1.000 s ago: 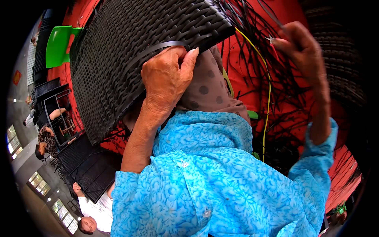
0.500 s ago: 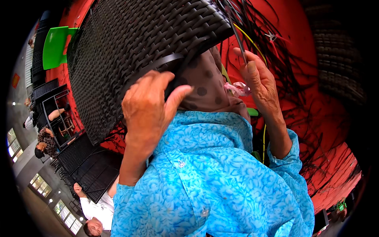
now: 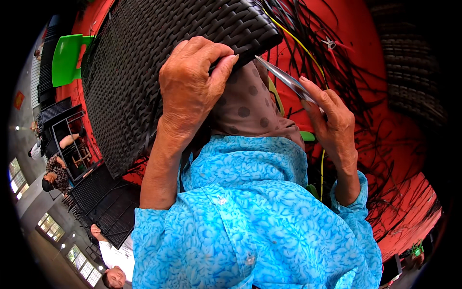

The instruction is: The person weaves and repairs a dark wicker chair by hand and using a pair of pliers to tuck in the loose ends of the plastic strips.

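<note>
A black woven seat or panel (image 3: 144, 58), made of flat plastic strips, lies tilted over my knees, its corner toward the upper right. At its near edge, my left hand (image 3: 190, 79) is closed, thumb and forefinger pinched beside the weave. What sits between those fingers is hidden. My right hand (image 3: 332, 115) grips a pointed silver metal blade tool (image 3: 284, 79), its tip directed up and left, close to the panel's corner but seemingly apart from it. The tool's handle is covered by the palm.
Loose black strips (image 3: 356, 91) lie over the red floor (image 3: 399, 144) to the right, near red-handled pliers (image 3: 330, 43) and a yellow cord (image 3: 308, 50). More dark woven work (image 3: 416, 72) stands at far right. A green chair (image 3: 67, 60) and several people are at the left.
My left hand has moved up to the panel edge and closed, covering where a black strip looped. My right hand has shifted slightly right and down, tilting the tool leftward. Pink ribbon is now hidden.
</note>
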The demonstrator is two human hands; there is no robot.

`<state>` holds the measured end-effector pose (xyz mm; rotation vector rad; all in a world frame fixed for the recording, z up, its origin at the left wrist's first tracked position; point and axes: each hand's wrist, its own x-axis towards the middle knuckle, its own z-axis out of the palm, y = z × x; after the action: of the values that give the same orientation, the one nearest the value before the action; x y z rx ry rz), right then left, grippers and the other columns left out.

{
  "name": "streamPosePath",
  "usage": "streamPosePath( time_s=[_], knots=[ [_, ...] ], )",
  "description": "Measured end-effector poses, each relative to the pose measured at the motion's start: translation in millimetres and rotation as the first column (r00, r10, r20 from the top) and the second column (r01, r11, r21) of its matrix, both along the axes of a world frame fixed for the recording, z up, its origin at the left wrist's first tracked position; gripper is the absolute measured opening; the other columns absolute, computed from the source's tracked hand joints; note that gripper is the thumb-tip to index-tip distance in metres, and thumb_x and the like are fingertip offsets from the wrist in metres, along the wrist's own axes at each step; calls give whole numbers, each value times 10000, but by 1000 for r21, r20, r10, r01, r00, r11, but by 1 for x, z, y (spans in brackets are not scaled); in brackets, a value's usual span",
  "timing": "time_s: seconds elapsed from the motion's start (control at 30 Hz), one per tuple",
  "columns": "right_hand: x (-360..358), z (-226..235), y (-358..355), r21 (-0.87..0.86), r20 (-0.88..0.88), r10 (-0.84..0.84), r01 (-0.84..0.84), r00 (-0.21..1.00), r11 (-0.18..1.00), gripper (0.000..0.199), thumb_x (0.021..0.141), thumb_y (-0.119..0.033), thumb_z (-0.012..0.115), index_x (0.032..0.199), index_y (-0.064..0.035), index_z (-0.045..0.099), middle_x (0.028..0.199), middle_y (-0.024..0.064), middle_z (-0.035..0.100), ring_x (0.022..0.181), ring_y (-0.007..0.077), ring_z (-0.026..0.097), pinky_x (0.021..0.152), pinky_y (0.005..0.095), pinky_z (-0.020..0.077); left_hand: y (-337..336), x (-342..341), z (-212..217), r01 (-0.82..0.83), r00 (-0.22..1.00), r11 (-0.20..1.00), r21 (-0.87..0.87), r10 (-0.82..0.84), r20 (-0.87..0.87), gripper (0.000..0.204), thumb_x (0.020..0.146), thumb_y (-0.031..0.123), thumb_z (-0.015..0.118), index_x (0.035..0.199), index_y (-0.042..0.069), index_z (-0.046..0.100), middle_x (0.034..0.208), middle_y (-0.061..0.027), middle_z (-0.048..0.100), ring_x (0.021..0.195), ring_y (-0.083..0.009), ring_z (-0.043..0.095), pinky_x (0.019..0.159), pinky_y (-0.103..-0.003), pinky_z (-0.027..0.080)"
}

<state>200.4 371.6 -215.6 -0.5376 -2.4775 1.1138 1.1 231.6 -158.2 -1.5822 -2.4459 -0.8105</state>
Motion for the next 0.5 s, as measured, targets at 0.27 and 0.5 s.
streamPosePath(
  time_s=[0.27, 0.5],
  knots=[
    [-10, 21, 11, 305, 85, 1, -27, 996, 952, 408, 786, -163, 648, 1170, -287, 588, 639, 14, 455, 514, 163, 496, 438, 309, 406, 6, 0, -10, 31, 975, 1000, 6, -28, -220, 113, 705, 31, 683, 814, 42, 654, 759, -58, 625, 707, -210, 607, 632, -295, 489],
    [-13, 48, 29, 527, 186, 36, -131, 982, 840, 372, 808, -151, 635, 1162, -261, 600, 632, 9, 448, 518, 146, 472, 457, 301, 402, 13, -3, -12, 22, 987, 997, 75, -9, -162, 77, 700, 76, 671, 762, 80, 627, 694, -25, 585, 654, -207, 574, 612, -305, 477]
  ],
)
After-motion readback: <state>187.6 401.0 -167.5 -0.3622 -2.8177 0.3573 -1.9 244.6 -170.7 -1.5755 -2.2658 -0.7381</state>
